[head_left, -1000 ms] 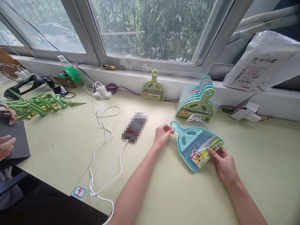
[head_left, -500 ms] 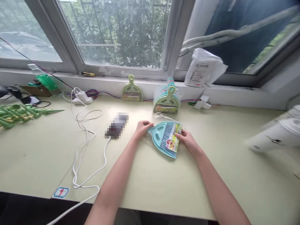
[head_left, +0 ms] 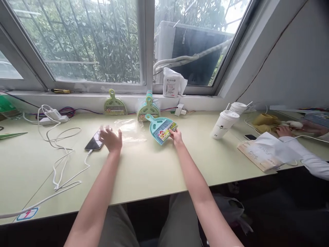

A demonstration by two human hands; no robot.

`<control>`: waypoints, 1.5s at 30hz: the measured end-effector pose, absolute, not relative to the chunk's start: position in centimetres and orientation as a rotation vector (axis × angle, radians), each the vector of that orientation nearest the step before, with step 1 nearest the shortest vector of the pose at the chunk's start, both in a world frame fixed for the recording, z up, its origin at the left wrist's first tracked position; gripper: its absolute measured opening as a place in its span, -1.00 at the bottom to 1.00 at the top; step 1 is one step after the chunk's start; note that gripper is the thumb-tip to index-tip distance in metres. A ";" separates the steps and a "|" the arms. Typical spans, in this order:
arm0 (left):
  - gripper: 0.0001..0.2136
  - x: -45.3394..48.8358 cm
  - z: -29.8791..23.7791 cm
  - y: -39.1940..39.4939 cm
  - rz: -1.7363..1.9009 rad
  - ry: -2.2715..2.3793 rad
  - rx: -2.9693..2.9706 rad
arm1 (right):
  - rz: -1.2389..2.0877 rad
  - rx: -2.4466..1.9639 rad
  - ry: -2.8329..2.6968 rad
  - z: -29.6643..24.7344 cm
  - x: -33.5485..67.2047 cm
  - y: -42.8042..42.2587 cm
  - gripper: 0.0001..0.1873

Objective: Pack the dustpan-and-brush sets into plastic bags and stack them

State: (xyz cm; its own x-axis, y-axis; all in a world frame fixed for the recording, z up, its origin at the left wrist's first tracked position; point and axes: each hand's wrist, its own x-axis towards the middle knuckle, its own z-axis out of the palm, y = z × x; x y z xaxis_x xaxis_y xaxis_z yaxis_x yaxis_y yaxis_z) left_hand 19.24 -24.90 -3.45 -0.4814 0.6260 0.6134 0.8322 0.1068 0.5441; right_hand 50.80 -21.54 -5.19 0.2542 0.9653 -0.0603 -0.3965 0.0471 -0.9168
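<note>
My right hand (head_left: 177,136) grips a small blue dustpan with its brush (head_left: 159,127) by the wide edge, at the yellow printed label. The dustpan is tilted, its handle pointing up and left toward the stack behind. My left hand (head_left: 112,140) is open with fingers spread and holds nothing; it is beside a phone (head_left: 93,142) and partly covers it. Between my hands lies a crumpled clear plastic wrapper (head_left: 130,132) on the table. A stack of packed dustpans (head_left: 148,109), green in front, stands by the wall, and a single green dustpan (head_left: 113,104) leans to its left.
White cables (head_left: 61,151) and a power strip (head_left: 53,118) lie on the left. Two white paper cups (head_left: 223,125) stand on the right, near a tissue pack (head_left: 259,154). Another person's hand (head_left: 284,131) is at the far right. A white package (head_left: 173,84) sits on the sill.
My left hand has let go of the dustpan handle and moved left toward the phone. My right hand still holds the dustpan. The view has swung right, and the plastic wrapper now lies flat.
</note>
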 end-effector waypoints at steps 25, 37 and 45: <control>-0.44 26.7 -5.0 -25.3 -2.610 -2.237 -2.575 | 1.342 -1.028 -0.953 -5.0 46.3 -22.8 -0.79; -0.58 26.2 -6.5 -24.0 -2.667 -2.374 -2.331 | 1.205 -1.022 -0.097 -4.7 56.8 -20.8 -0.30; -0.65 26.7 -6.3 -24.4 -2.517 -2.345 -2.478 | 1.069 -0.777 0.042 -5.3 59.4 -20.6 -0.36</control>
State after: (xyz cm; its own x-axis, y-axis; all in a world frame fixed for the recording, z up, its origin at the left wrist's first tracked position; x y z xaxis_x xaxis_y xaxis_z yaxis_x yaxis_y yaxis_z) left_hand 26.72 -24.41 -6.31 0.0418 0.9990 0.0126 -0.0579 -0.0102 0.9983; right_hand 59.37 -20.59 -5.34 0.5062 0.7695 -0.3893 -0.7978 0.2463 -0.5504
